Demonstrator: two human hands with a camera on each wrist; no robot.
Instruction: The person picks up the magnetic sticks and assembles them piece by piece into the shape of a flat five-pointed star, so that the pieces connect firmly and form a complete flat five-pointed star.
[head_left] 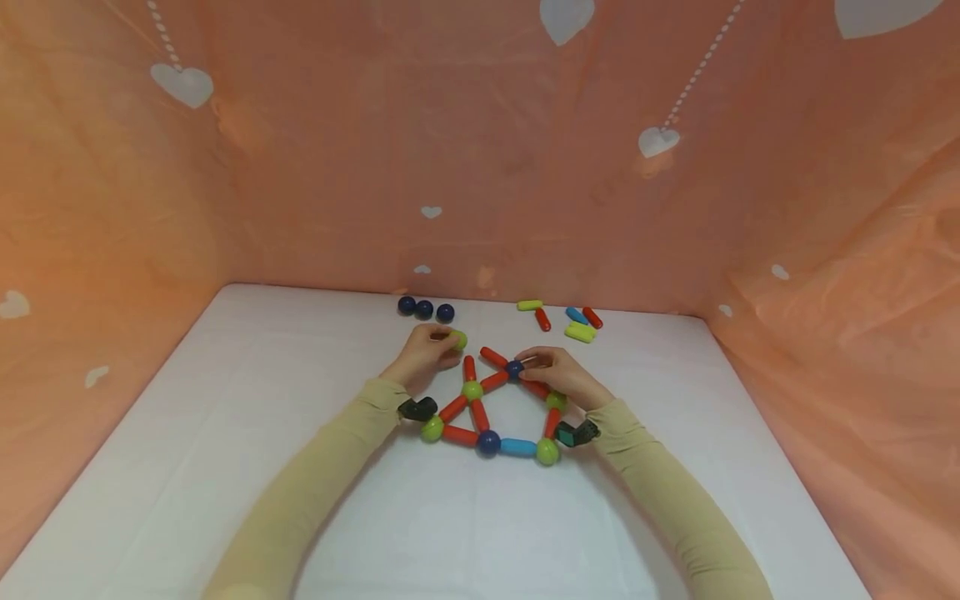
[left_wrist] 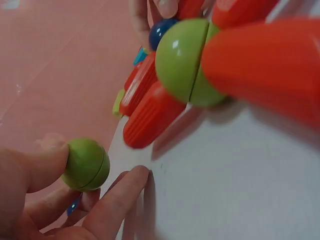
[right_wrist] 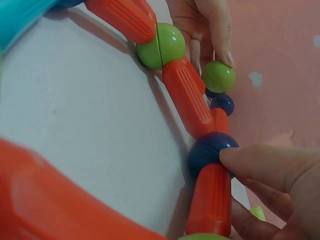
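Note:
In the head view my left hand [head_left: 426, 357] pinches a green ball [left_wrist: 86, 165] between thumb and fingers, just beyond the frame of joined rods and balls. My right hand [head_left: 561, 373] holds the dark blue ball [right_wrist: 212, 152] at the frame's far corner, thumb pressed on its side. Red rods run from that blue ball to green balls on both sides. One red rod [head_left: 492, 357] sticks out from it with a free end, and another red rod [head_left: 469, 367] points away from a green ball [head_left: 472, 391]. A light blue rod [head_left: 518, 447] closes the near side.
Several dark blue balls [head_left: 424, 310] lie at the table's back edge. Further right are loose rods: a red rod [head_left: 543, 319], a blue rod [head_left: 577, 315] and yellow-green rods [head_left: 580, 332]. An orange curtain [head_left: 480, 167] with white hearts surrounds the white table [head_left: 360, 517].

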